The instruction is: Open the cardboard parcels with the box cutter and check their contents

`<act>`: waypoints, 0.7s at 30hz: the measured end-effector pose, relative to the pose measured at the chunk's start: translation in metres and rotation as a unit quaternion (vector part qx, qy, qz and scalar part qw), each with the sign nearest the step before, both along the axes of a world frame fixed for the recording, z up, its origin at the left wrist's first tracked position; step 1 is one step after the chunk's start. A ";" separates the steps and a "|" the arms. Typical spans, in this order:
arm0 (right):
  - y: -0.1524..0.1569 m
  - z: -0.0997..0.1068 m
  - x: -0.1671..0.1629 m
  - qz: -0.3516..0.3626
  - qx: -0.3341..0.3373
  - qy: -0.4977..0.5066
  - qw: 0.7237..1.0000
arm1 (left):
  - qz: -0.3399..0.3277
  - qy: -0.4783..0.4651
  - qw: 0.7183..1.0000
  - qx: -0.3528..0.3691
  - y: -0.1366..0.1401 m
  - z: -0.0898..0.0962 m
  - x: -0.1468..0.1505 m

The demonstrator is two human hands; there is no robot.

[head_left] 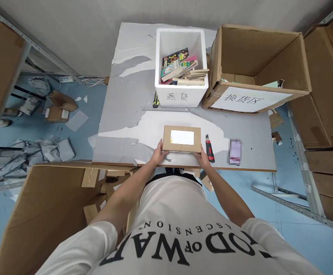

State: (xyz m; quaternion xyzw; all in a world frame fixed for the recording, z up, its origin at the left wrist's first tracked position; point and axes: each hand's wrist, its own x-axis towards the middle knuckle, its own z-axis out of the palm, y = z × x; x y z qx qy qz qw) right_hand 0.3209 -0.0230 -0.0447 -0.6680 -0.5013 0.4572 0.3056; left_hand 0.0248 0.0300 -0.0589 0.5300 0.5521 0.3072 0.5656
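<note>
A small brown cardboard box [168, 139] with a white label [182, 137] on top is at the front of the table, held from both sides. My left hand [158, 153] grips its near left corner, fingers closed against the side. At the near right corner, my right hand [202, 158] has its fingers closed on the box too. Just right of that hand lies a red and black box cutter [209, 149]. A phone with a blurred purple screen [235, 152] rests farther right.
White foam box [181, 95] with several books stands at the table's back, a yellow and black cutter [155, 100] beside it. A large labelled carton [252, 100] is at back right. Another large open carton [48, 198] with small boxes stands left of me. Shelves flank both sides.
</note>
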 end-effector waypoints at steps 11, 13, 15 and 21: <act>-0.001 0.036 0.020 -0.027 0.050 0.059 0.997 | -0.027 0.005 0.995 0.091 -0.001 0.053 -0.006; -0.006 0.031 0.022 -0.018 0.052 0.081 0.995 | -0.049 0.029 0.993 0.100 -0.004 0.057 -0.010; -0.011 0.025 0.023 -0.008 0.051 0.089 0.995 | -0.055 0.061 0.992 0.100 -0.007 0.057 -0.013; -0.014 0.016 0.023 0.006 0.045 0.065 0.997 | -0.106 0.136 0.978 0.113 -0.003 0.058 -0.020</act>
